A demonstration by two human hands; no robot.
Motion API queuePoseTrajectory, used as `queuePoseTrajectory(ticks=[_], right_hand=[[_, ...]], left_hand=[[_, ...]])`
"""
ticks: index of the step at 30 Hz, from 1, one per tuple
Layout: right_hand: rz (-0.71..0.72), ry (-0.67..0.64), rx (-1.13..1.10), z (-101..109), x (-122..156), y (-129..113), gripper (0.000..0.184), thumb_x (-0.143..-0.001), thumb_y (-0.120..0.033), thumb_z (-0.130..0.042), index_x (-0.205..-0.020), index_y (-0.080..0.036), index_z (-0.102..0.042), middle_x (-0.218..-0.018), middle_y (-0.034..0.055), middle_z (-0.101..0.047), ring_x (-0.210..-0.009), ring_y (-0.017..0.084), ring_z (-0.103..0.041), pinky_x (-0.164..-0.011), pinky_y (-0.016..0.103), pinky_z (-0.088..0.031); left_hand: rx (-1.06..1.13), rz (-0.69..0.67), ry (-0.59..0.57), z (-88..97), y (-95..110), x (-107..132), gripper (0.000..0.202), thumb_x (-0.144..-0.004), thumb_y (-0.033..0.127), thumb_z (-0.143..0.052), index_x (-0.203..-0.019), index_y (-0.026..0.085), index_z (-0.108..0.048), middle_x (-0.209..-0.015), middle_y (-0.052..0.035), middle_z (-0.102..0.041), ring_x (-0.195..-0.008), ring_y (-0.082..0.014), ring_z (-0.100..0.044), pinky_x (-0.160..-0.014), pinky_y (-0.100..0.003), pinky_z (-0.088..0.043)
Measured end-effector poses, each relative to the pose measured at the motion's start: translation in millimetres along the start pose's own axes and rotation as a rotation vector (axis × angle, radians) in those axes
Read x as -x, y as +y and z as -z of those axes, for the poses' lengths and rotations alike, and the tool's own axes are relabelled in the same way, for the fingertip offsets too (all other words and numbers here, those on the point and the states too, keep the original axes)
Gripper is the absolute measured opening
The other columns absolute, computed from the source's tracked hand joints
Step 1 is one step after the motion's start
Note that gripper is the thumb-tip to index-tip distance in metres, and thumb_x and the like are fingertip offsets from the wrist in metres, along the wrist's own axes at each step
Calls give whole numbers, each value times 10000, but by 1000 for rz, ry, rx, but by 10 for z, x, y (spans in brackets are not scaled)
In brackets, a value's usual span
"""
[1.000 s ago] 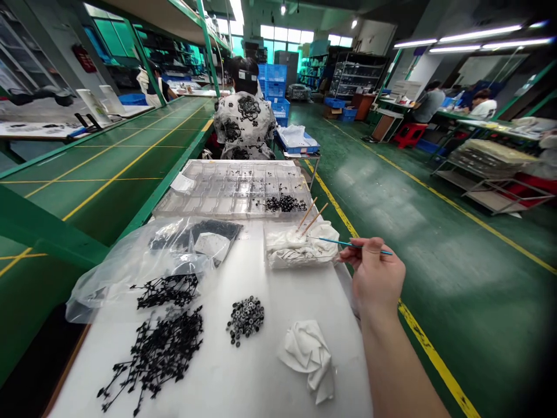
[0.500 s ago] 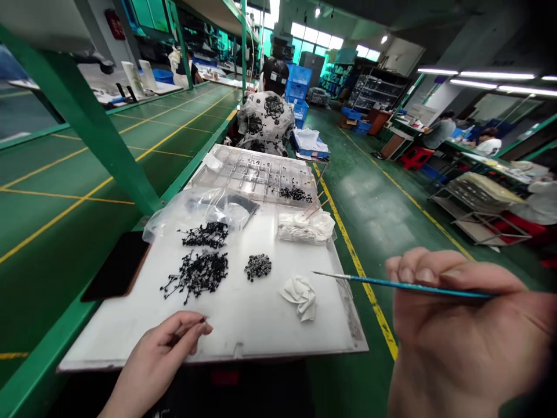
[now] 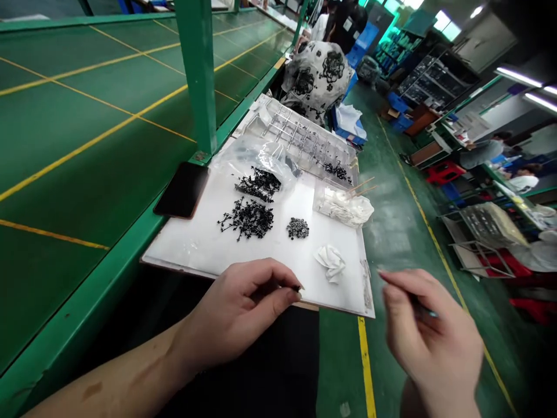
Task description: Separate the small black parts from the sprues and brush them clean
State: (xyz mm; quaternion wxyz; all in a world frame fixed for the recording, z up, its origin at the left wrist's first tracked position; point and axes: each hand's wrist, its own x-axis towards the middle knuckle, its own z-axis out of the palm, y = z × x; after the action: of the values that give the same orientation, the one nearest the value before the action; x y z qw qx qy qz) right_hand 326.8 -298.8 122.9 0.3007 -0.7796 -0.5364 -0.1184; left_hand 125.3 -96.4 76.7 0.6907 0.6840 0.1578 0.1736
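Observation:
My left hand [image 3: 248,305] is closed in a pinch at the near edge of the white board [image 3: 195,247]. A small black part [image 3: 297,288] sits between its thumb and forefinger. My right hand [image 3: 430,331], off the board's right side, is closed on a fine brush [image 3: 432,313]; only a bit of its blue handle shows. Beyond my left hand lie a pile of black stemmed parts [image 3: 250,219] and a small heap of dark ring-like pieces [image 3: 298,227]. A crumpled white cloth [image 3: 331,262] rests between the two hands, farther back.
A clear divided tray [image 3: 304,130], a plastic bag [image 3: 256,152] over more black parts, and a box of white tissue [image 3: 343,204] with thin sticks stand at the back. A phone [image 3: 183,190] lies left, beside a green post [image 3: 195,75]. A person [image 3: 317,75] sits ahead.
The view has turned left and tilted down. My right hand has moved closer to my left, and the brush, earlier in plain sight, is now mostly hidden. My left hand keeps its pinch.

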Motion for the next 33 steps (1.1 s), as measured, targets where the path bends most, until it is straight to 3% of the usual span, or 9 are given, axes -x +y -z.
queuePoseTrajectory(ticks=[5, 10, 13, 19, 23, 27, 30, 33], right_hand=[[149, -173, 19, -191, -208, -386, 135, -974, -123, -691, -1097, -181, -696, -840, 8, -604, -700, 100, -560, -608, 235, -447], [275, -349, -166, -259, -332, -703, 348, -961, -26, -643, -1275, -173, -680, -903, 26, -589, -806, 114, -572, -678, 238, -477], [323, -424, -171, -294, -377, -806, 395, -988, -36, -605, -1344, -195, -667, -910, 27, -567, -809, 123, -548, -668, 255, -454], [305, -529, -88, -366, -416, -854, 269, -1033, -118, -581, -1276, -209, -648, -932, 33, -589, -838, 157, -541, -705, 304, -441], [311, -535, -24, -355, -443, -766, 218, -1026, -147, -611, -1230, -207, -659, -899, 22, -583, -817, 160, -538, -713, 303, -431], [270, -459, 162, -362, -525, -435, 218, -1060, -338, -563, -1156, -187, -687, -894, 42, -609, -815, 186, -579, -723, 324, -438], [77, -545, 375, -523, -584, -95, 367, -1108, -383, -393, -1075, -198, -709, -941, 59, -695, -842, 211, -648, -736, 342, -445], [-21, -637, 503, -821, -614, 166, 345, -1103, -364, -422, -1049, -199, -721, -956, 61, -750, -832, 226, -686, -692, 340, -413]], left_hand=[[48, 2, -19, 114, 7, 93, 112, -1022, 267, -671, -973, 230, -764, -869, 35, -783, -788, -110, -701, -721, -201, -537], [114, -23, -74, 150, -27, 119, 119, -1016, 213, -673, -958, 219, -778, -885, 44, -804, -818, -102, -723, -765, -183, -542], [127, -22, -93, 153, -42, 124, 154, -1023, 183, -644, -938, 204, -771, -879, 43, -795, -805, -99, -716, -740, -175, -535], [78, 17, -92, 188, -80, 108, 205, -1038, 217, -613, -924, 220, -783, -901, 42, -809, -838, -121, -734, -777, -201, -536], [94, 111, -78, 185, -172, 74, 228, -1042, 233, -585, -922, 221, -779, -898, 20, -804, -841, -146, -726, -782, -237, -536], [194, 283, -60, 145, -308, 59, 208, -1053, 320, -579, -1007, 224, -758, -836, 19, -742, -696, -124, -607, -672, -242, -486], [303, 354, -41, 110, -392, 60, 169, -1031, 354, -632, -1084, 236, -740, -850, 20, -706, -728, -121, -591, -680, -231, -481], [362, 365, -11, 92, -432, 51, 136, -987, 346, -708, -1064, 237, -735, -834, 28, -690, -736, -118, -597, -673, -218, -483]])
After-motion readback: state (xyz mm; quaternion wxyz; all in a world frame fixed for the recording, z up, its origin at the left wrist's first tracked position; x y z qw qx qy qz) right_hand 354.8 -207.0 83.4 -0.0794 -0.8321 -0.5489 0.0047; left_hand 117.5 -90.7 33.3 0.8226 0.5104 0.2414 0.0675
